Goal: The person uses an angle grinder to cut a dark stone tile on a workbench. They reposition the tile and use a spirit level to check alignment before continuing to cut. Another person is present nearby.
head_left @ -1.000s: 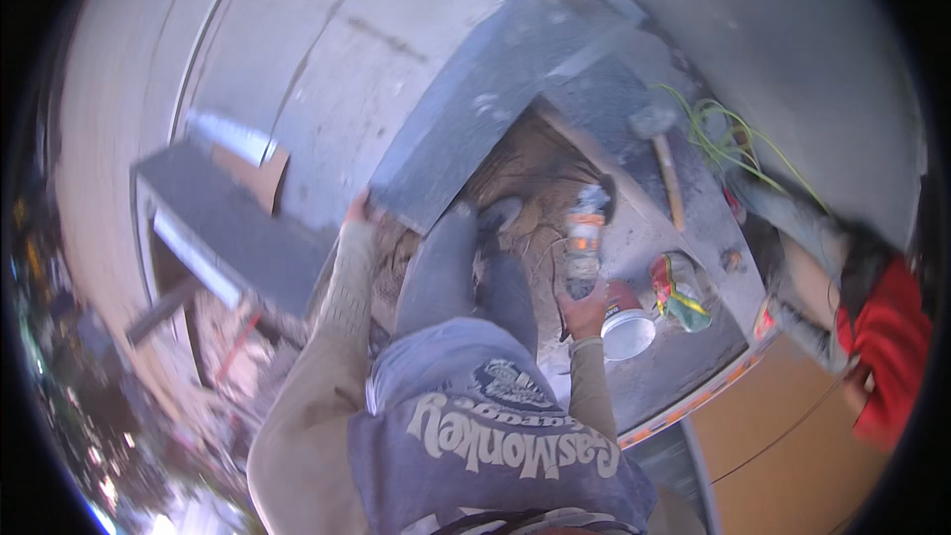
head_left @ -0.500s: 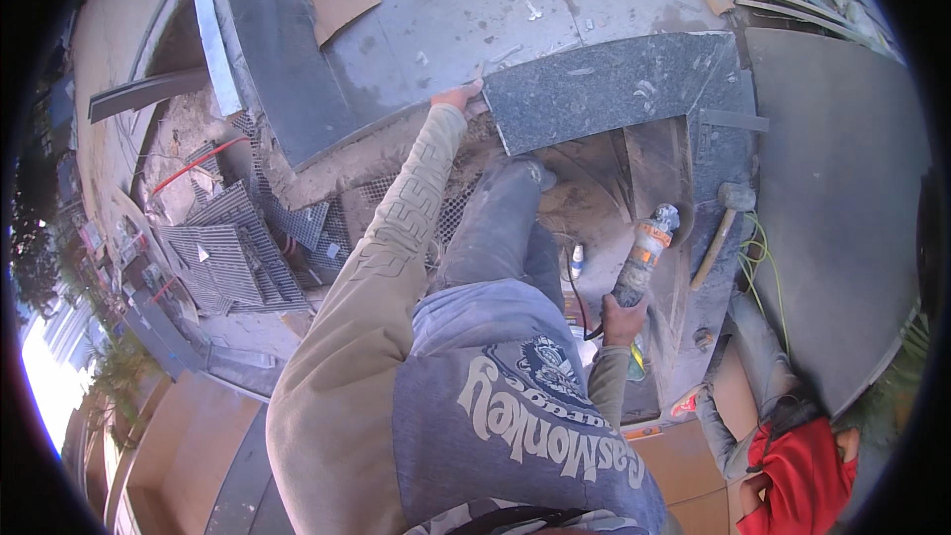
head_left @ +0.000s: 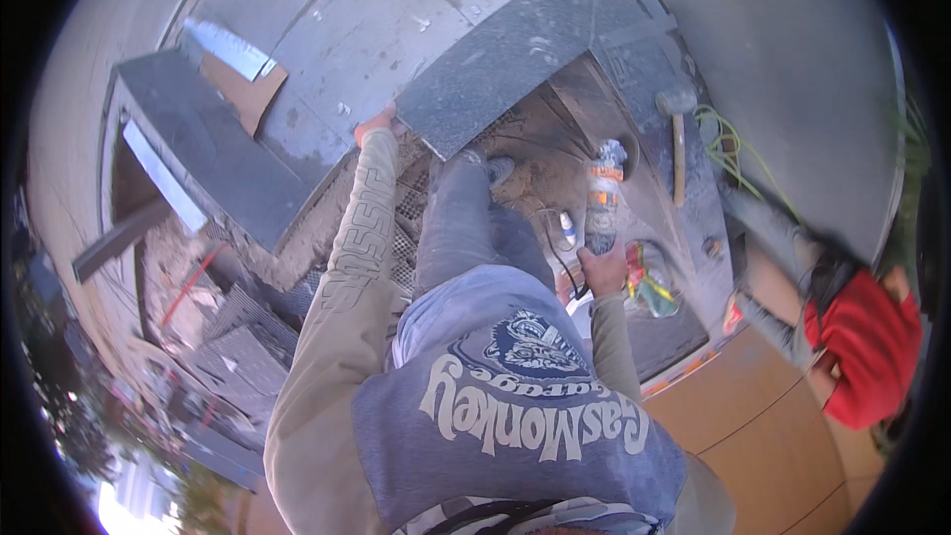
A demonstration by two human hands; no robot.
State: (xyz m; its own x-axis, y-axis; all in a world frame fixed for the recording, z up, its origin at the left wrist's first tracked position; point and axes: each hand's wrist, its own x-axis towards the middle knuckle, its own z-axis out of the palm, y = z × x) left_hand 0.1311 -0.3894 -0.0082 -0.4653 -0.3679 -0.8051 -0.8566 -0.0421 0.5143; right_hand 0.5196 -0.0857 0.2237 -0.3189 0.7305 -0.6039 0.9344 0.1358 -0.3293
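My left hand (head_left: 376,125) is closed on the left corner of a dark grey stone slab (head_left: 495,57). The slab spans the upper side of an open dirt-floored recess. In my right hand (head_left: 604,268) is a dusty angle grinder (head_left: 602,200) with orange bands. Its whitish head points away from me, and a black cable trails from near its lower end. A small white and blue bottle (head_left: 568,229) stands just left of the grinder. My shoe (head_left: 498,170) rests in the recess beneath the slab's near edge.
A mallet (head_left: 677,139) and a yellow-green cord (head_left: 728,144) lie at the right. Behind them crouches a person in red (head_left: 862,347). Plastic bags (head_left: 649,282) sit right of my right hand. At the left are cardboard (head_left: 243,89), a metal strip (head_left: 163,176) and stacked ribbed tiles (head_left: 243,362).
The view has turned, so the slab and surroundings appear rotated and shifted left. My left hand stays at the slab's corner, and my right hand still holds the grinder, now more upright in the picture.
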